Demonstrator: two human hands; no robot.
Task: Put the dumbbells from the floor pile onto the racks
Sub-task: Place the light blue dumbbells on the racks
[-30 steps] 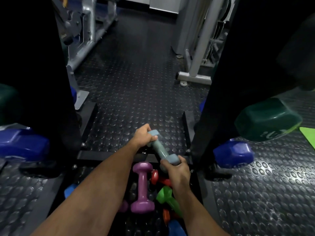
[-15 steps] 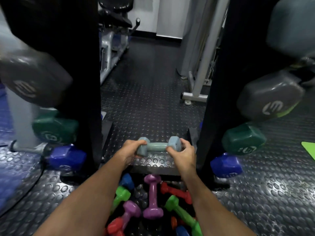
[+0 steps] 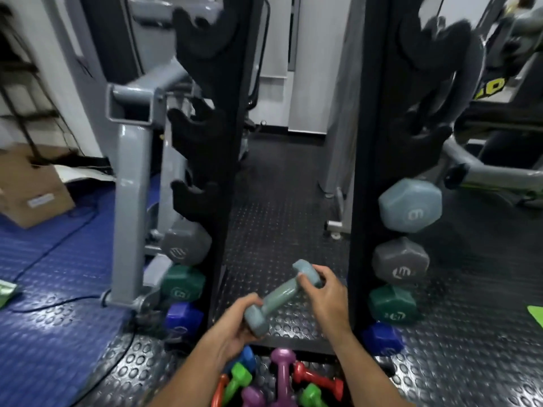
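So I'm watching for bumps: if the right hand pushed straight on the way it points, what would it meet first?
Probably nothing soon: the right hand, gripping the light blue dumbbell, points up between the racks, over bare floor. Depth is unclear.

**Pale blue dumbbell held between two racks**

A pale blue-grey dumbbell is gripped at both heads, tilted with its right end higher. Below lies the floor pile: purple, red, green, blue and orange dumbbells. The left rack carries grey, green and blue dumbbells low down; the right rack carries pale blue, grey, green and blue.
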